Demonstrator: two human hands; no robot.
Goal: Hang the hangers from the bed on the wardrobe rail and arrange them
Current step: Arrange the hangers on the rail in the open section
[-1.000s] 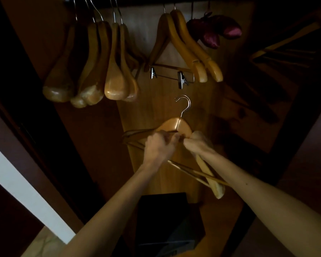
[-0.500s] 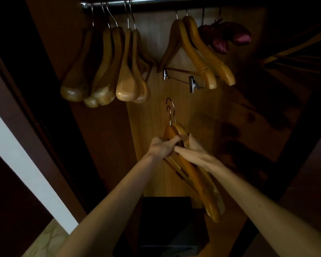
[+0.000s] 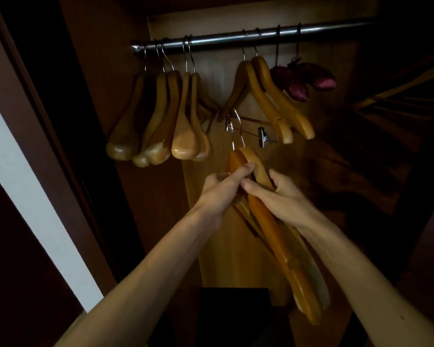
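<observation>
From the head view we are gripping two hangers [image 3: 268, 221] at centre frame, left hand [image 3: 218, 191] and right hand [image 3: 283, 196] both curled round their necks; the hooks [image 3: 237, 131] are pointing up toward the rail [image 3: 236, 38], long axes slanting to lower right; both hands are equally near.

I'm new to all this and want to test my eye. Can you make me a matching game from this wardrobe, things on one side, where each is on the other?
Things:
1. rail
2. held hangers
3. clip hanger
4. purple padded hanger

Places:
A. in both hands, below the rail
B. farthest right on the rail
C. across the top of the wardrobe
D. hung right of the gap, clips dangling

Pairs: 1-C, 2-A, 3-D, 4-B
</observation>
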